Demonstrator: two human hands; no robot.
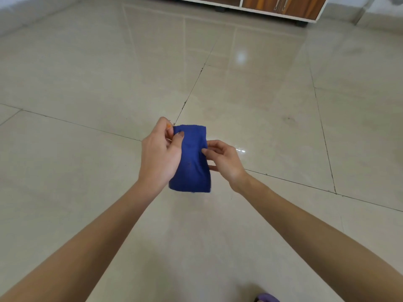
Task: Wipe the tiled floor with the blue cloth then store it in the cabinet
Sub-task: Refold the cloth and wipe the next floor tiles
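Observation:
The blue cloth (192, 162), folded into a narrow rectangle, hangs in the air above the beige tiled floor (87, 73). My left hand (160, 153) pinches its upper left corner between thumb and fingers. My right hand (225, 159) pinches its right edge about halfway down. The cabinet (281, 6), white-framed with brown wooden doors and metal handles, stands at the far top edge; only its bottom part shows.
Glossy tiles with dark grout lines stretch all around. A white wall base runs along the top left. A purple slipper tip (267, 298) shows at the bottom edge. A metal leg (363, 12) stands right of the cabinet.

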